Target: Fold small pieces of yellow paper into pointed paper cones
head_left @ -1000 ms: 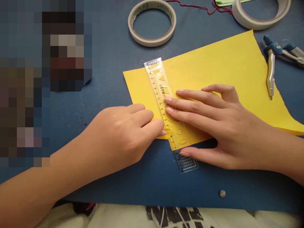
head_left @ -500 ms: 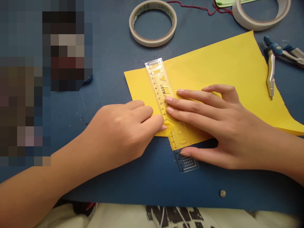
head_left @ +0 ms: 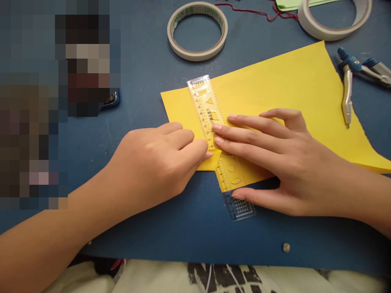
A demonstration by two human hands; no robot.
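Right hand [head_left: 284,162] is lying flat, fingers spread, pressing the clear ruler [head_left: 214,134] down onto the yellow paper [head_left: 275,85]; thumb is resting by the ruler's lower end, which is hanging past the paper edge onto the blue tabletop [head_left: 146,73]. Likely pinning the ruler as a straightedge so it isn't slipping. Left hand [head_left: 159,162] is curled, fingertips pinching the paper's strip left of the ruler and lifting it against the ruler's edge. Paper is sitting mid-tabletop, under both hands. Tape roll [head_left: 197,30] beyond is reading "LIANXIN". Second tape roll [head_left: 334,18] and compass [head_left: 351,81] are lying off to the right, untouched. Ruler markings are too small to read.
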